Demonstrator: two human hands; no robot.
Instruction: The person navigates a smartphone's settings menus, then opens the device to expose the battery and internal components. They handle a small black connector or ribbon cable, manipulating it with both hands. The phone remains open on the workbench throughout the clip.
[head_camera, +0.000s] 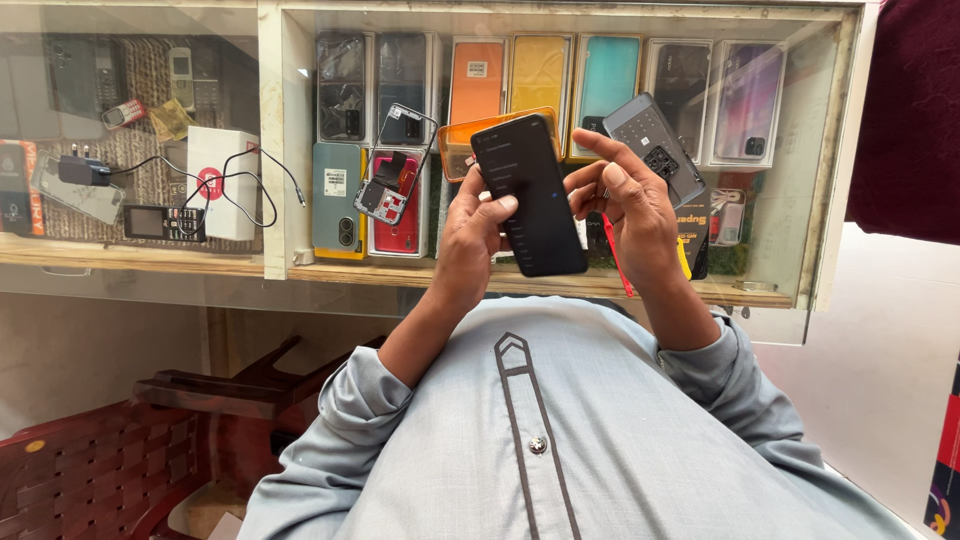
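Right above my lap, my left hand (478, 232) grips the black phone (528, 195), screen lit with a menu, thumb on the glass. At 2 o'clock my right hand (628, 205) pinches a grey back cover (655, 145), so it's not fitted yet. Screen text's unreadable; glass case (560, 20) beyond.

A glass-topped display counter (280, 150) with a wooden frame carries everything. Taking the white box (222, 180) as landmark: a black charger (80, 170) and its cable lie left of it, a small black keypad phone (163, 222) just below-left, a bare phone frame (395, 165) well right, rows of coloured phone cases (540, 75) beyond that.
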